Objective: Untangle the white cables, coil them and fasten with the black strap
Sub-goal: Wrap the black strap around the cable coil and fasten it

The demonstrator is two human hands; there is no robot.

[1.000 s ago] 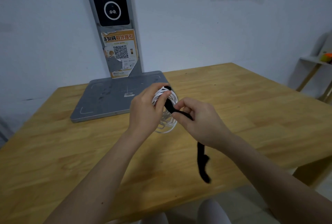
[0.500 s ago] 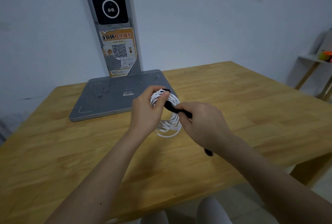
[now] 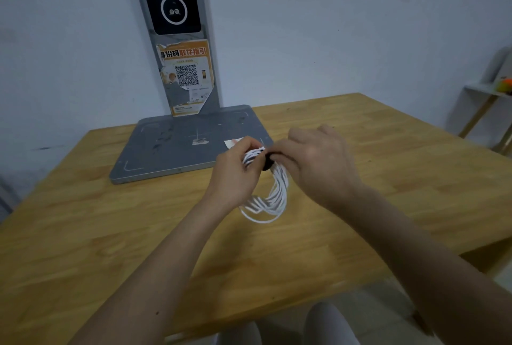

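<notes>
A coil of white cables (image 3: 270,198) hangs above the wooden table (image 3: 110,234) between my two hands. My left hand (image 3: 235,175) grips the top of the coil from the left. The black strap (image 3: 267,162) is wound around the top of the coil, and only a short piece of it shows between my hands. My right hand (image 3: 318,167) is on the right side of the coil top with its fingers curled over the strap; the rest of the strap is hidden behind that hand.
A grey metal base plate (image 3: 180,151) with an upright post (image 3: 177,40) bearing a screen and a QR-code sticker stands at the back of the table. A small shelf (image 3: 487,101) stands at the far right. My knees (image 3: 318,328) show below the table edge.
My right hand has moved up and round the coil top with the strap. The strap's long tail that hung down below that hand no longer shows. The left hand kept its grip.
</notes>
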